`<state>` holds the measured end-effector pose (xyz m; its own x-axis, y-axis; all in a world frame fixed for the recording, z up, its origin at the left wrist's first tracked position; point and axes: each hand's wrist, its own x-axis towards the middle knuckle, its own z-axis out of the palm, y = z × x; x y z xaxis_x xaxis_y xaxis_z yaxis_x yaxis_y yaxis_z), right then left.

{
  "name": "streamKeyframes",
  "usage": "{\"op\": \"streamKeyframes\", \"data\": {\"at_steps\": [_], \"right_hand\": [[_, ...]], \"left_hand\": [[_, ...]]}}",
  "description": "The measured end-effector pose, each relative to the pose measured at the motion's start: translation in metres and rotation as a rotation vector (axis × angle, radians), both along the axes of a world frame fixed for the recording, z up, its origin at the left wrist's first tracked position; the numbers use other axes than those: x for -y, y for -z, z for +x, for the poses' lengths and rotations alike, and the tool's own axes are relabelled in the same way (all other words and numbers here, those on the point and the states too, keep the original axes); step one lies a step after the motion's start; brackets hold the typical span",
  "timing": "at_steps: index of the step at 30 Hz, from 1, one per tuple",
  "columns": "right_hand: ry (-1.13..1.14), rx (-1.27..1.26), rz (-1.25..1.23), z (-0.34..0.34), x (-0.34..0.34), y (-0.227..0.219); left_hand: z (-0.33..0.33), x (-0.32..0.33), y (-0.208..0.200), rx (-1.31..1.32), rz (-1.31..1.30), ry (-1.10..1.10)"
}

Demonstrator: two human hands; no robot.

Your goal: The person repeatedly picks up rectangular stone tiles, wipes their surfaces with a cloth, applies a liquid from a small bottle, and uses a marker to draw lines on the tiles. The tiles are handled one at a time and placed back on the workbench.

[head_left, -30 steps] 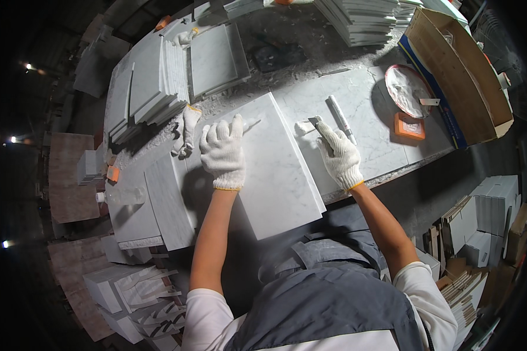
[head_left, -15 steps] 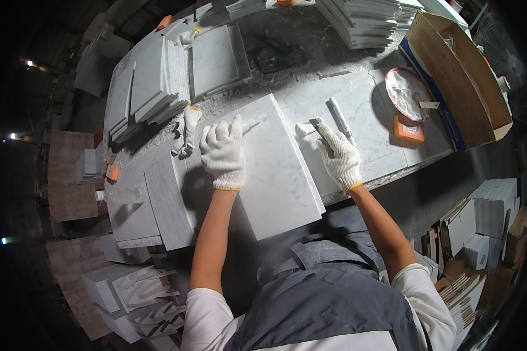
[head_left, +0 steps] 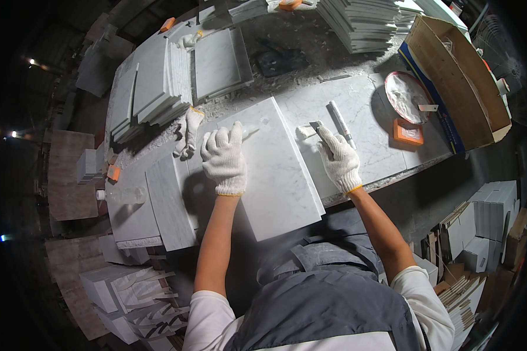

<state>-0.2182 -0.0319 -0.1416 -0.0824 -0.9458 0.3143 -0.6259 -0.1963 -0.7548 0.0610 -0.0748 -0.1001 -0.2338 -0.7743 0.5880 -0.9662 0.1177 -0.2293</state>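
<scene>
My left hand (head_left: 224,159), in a white knitted glove, is closed over the upper left part of a marble tile (head_left: 281,175). A pale, pointed nozzle (head_left: 250,133) sticks out beside its fingers, over the tile; the rest of it is hidden by the hand. To the right of the tile, my right hand (head_left: 341,161), gloved alike, grips a scraper (head_left: 321,130) with a dark blade. The blade's tip is at a small white lump (head_left: 303,131) on the bench. A white marker pen (head_left: 341,124) lies just beyond the right hand.
A round tub of white paste (head_left: 405,96), an orange block (head_left: 408,132) and a long cardboard box (head_left: 457,82) stand at right. Stacked tiles (head_left: 158,88) and a loose glove (head_left: 188,133) are at left. A clear bottle (head_left: 126,195) lies near the left edge.
Hardly anything differs. My left hand has shifted very slightly down with the nozzle, and the whole view has moved a little; the right hand keeps its grip on the scraper.
</scene>
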Motion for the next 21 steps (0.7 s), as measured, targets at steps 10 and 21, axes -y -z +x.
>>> {"op": "streamKeyframes", "data": {"at_steps": [10, 21], "right_hand": [[-0.005, 0.025, -0.022, 0.0013, -0.0007, -0.0033], [0.008, -0.017, 0.000, 0.0025, -0.0009, -0.0026]], "left_hand": [[-0.0001, 0.0004, 0.0027, -0.009, 0.012, -0.050], [0.0029, -0.0012, 0.0078, -0.035, 0.035, -0.071]]}}
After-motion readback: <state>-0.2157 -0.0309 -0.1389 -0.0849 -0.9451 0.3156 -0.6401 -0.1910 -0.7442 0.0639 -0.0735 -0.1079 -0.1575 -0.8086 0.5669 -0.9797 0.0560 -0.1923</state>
